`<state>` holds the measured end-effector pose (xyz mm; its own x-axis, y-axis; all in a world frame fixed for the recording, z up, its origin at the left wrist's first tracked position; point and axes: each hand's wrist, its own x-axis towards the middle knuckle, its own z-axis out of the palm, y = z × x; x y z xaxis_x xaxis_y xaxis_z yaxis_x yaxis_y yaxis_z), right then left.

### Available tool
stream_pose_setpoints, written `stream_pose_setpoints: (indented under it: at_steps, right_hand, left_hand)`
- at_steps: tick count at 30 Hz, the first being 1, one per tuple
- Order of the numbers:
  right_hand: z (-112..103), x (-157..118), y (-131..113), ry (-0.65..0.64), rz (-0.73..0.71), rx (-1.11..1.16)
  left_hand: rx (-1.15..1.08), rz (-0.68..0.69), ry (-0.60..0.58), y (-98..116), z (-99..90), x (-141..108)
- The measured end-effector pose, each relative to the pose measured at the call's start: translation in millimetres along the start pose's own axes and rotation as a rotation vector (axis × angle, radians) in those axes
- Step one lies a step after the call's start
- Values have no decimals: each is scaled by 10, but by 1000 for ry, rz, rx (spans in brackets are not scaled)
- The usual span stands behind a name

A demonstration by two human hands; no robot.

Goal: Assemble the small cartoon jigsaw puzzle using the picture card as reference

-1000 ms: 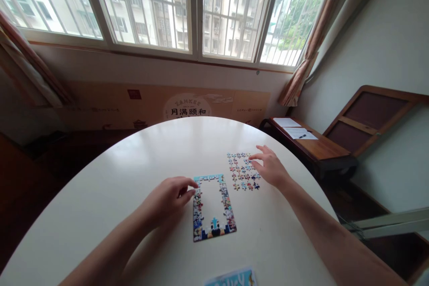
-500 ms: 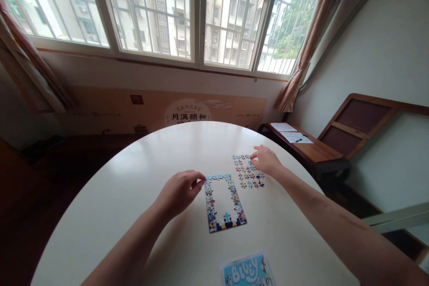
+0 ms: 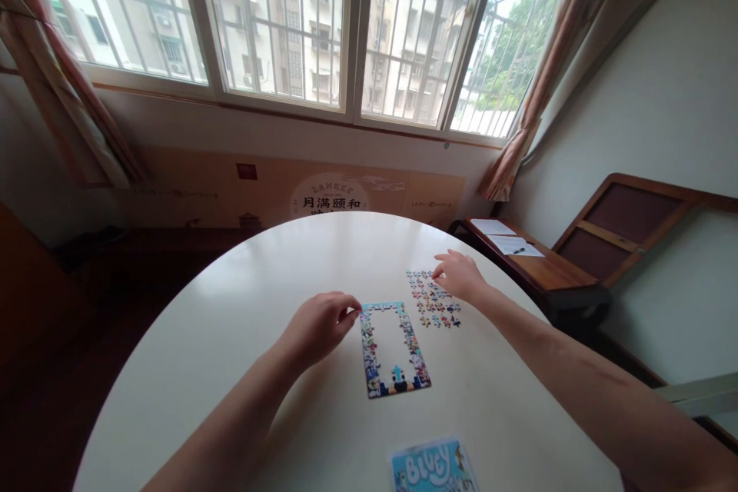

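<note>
A jigsaw puzzle (image 3: 370, 361) with its border joined lies flat on the white table, its middle showing bare tabletop apart from a few pieces joined at the bottom. My left hand (image 3: 323, 327) is at its top left corner, thumb and index finger pinched together on the edge and the other fingers curled. Beyond the puzzle, to the right, loose puzzle pieces (image 3: 423, 306) lie spread out in rough rows. Over their far right side reaches my right hand (image 3: 461, 275), fingers apart and pointing left. Its fingertips are close to the pieces; whether they touch one I cannot tell.
A light blue box (image 3: 432, 465) lettered "Bluey" lies at the near edge of view on the round white table (image 3: 231, 369). Right of the table stands a wooden chair (image 3: 553, 265) with papers (image 3: 516, 244) and a pen on it. Windows and curtains are behind.
The whole view has shifted slightly, so the table and puzzle sit a little further right. Both hands keep nearly the same places at the puzzle corner and over the loose pieces.
</note>
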<state>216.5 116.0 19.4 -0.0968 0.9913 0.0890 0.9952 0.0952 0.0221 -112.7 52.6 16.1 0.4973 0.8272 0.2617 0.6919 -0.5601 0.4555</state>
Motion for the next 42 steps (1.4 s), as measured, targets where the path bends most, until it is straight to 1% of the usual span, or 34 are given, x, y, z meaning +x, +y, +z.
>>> stream_pose_setpoints:
  at_steps: [6,12,19,21,24,26,28,29,30,32,35,37,39,42]
  right_hand:
    - [-75,22,-59,-37,-46,-26]
    - [-105,114,-103,-139,-21,-19]
    - [-133,254,-111,-221,9,51]
    - [-210,270,-84,-241,1,99]
    - [-417,202,-12,-248,-30,208]
    - [-559,70,10,-208,-57,298]
    - [-633,-126,-37,-160,-109,427]
    - [-631,-236,-92,-135,-151,625]
    - [-602,-347,-166,-138,-188,806]
    - [-475,-547,-349,-174,-214,1057]
    - [-215,-745,-613,-212,-201,1274]
    - [-73,-815,-728,-225,-162,1380]
    - [15,-856,-788,-254,-94,1452]
    - [61,-893,-816,-289,-18,1542]
  left_hand:
    - [-10,-6,-5,14,-1,-10]
    - [-4,4,5,9,6,-19]
    - [-3,15,17,3,19,-13]
    - [-1,11,17,8,18,-13]
    - [-5,9,12,25,19,-14]
    - [-7,15,8,42,27,-14]
    - [-11,25,10,68,44,-13]
    - [-17,30,13,87,55,-13]
    - [-29,37,15,110,67,-15]
    - [-66,49,18,171,92,-22]
    - [-144,63,-8,284,130,-41]
    - [-204,61,-32,355,153,-51]
    - [-260,47,-55,408,175,-53]
    - [-330,-2,-73,451,202,-48]
